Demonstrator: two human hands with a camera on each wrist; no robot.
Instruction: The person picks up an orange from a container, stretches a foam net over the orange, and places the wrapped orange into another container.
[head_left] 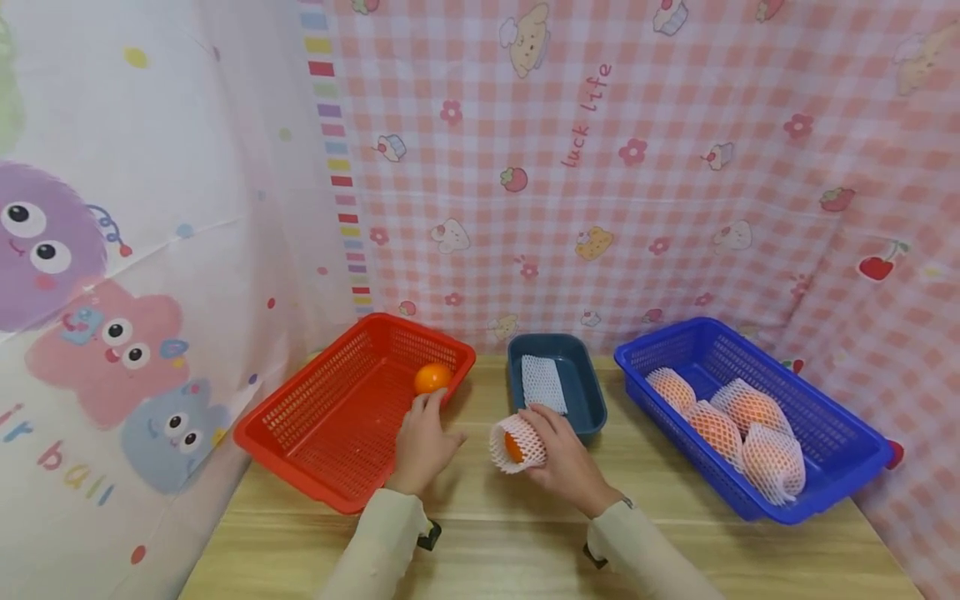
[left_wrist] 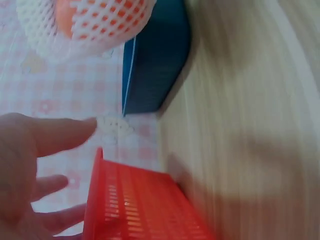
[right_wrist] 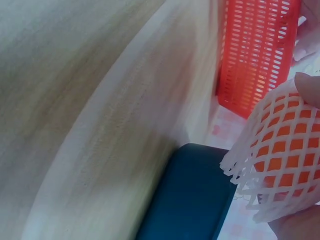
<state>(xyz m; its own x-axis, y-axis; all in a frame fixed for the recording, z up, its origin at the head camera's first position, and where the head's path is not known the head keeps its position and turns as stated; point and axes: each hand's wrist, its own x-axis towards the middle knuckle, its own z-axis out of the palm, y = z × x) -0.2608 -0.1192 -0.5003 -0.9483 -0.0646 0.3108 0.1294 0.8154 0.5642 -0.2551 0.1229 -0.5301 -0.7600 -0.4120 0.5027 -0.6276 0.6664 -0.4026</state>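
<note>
In my right hand (head_left: 564,457) I grip an orange (head_left: 514,447) wrapped in a white foam net (right_wrist: 285,150); the net's end gapes and bares part of the fruit. It is held up in front of the dark teal tray (head_left: 587,385). My left hand (head_left: 424,444) is over the right rim of the red basket (head_left: 330,417), fingers reaching toward a bare orange (head_left: 432,378) inside it. The left wrist view shows the thumb (left_wrist: 65,135) and fingers spread, with nothing between them.
A flat white foam net (head_left: 543,383) lies in the teal tray. The blue basket (head_left: 825,433) at the right holds several net-wrapped oranges (head_left: 753,408). All stand on a wooden table (head_left: 510,542), with a pink checked cloth (head_left: 480,200) hanging behind.
</note>
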